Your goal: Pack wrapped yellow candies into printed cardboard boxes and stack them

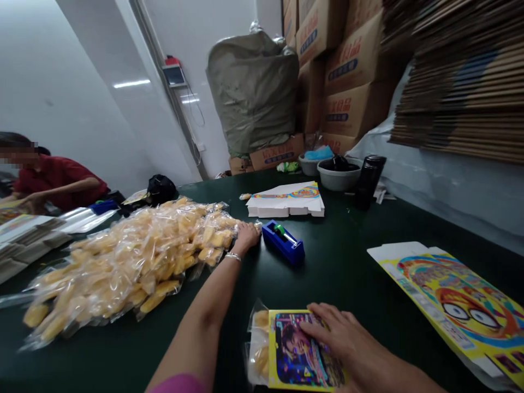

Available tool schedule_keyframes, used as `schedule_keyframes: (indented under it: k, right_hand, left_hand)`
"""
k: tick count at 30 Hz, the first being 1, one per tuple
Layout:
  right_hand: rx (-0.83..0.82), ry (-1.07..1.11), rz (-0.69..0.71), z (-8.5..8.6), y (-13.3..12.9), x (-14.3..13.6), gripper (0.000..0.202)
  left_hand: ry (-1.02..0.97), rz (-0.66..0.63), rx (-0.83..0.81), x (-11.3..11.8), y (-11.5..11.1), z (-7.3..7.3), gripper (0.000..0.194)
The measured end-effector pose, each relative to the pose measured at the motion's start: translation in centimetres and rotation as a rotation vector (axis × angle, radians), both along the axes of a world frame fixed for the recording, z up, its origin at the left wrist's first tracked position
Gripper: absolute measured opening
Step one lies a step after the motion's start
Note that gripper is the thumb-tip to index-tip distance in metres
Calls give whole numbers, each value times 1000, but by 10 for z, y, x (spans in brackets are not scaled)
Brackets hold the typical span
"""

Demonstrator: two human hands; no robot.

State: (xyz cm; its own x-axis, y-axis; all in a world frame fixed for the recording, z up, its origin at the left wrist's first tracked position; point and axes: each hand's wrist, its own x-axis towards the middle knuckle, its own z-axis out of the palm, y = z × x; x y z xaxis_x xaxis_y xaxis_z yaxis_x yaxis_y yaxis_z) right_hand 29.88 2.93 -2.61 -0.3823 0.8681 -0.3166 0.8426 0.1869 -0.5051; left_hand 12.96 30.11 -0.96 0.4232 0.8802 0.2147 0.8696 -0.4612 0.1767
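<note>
Seeing packets (139, 262) heaped at ten o'clock from the box (295, 352). Touching the heap's edge at eleven with left hand (248, 236), half curled; cannot tell whether gripping anything. Seeing tape dispenser (283, 244) just beside, towards twelve. Resting right hand (341, 334), loosely spread, atop the box at the view's half past five, with more packets (260, 358) jutting from its nine o'clock end. Seeing printed carton (454, 305) at half past two.
</note>
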Motion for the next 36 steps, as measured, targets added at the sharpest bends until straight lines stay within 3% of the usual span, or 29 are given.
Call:
schedule_keyframes:
  k: [3, 7, 10, 13, 17, 20, 25, 28, 30, 33, 36]
  right_hand:
    - [24, -3, 27, 0, -1, 4, 98]
    - [90, -22, 39, -5, -6, 13, 95]
    - [126, -37, 44, -11, -9, 18, 91]
    - [154, -17, 63, -14, -12, 22, 89]
    - [197, 19, 71, -15, -14, 24, 89]
    - [204, 24, 70, -15, -15, 24, 86]
    - [207, 28, 54, -13, -15, 21, 86]
    - [195, 20, 43, -13, -15, 21, 88]
    - [202, 17, 49, -15, -15, 22, 89]
    - [243, 25, 60, -20, -15, 25, 88]
    - [270, 23, 60, -24, -16, 25, 87]
  left_hand:
    - [14, -59, -45, -22, -22, -24, 34]
    - [-12, -92, -137, -83, -78, -46, 20]
    - [-98, -63, -152, -117, -125, -44, 22]
    - [-203, -62, -135, -127, -173, -32, 29]
    - [-212, -369, -216, -119, -222, -26, 33]
    - [-136, -544, -282, -112, -230, -27, 42]
    - [-106, -620, -433, -108, -228, -27, 67]
    - [-284, -508, -382, -112, -236, -36, 65]
    - [-372, -367, -284, -115, -241, -44, 51]
    - [-365, -226, -220, -109, -242, -53, 22]
    - [-333, -179, -232, -91, -235, -57, 14]
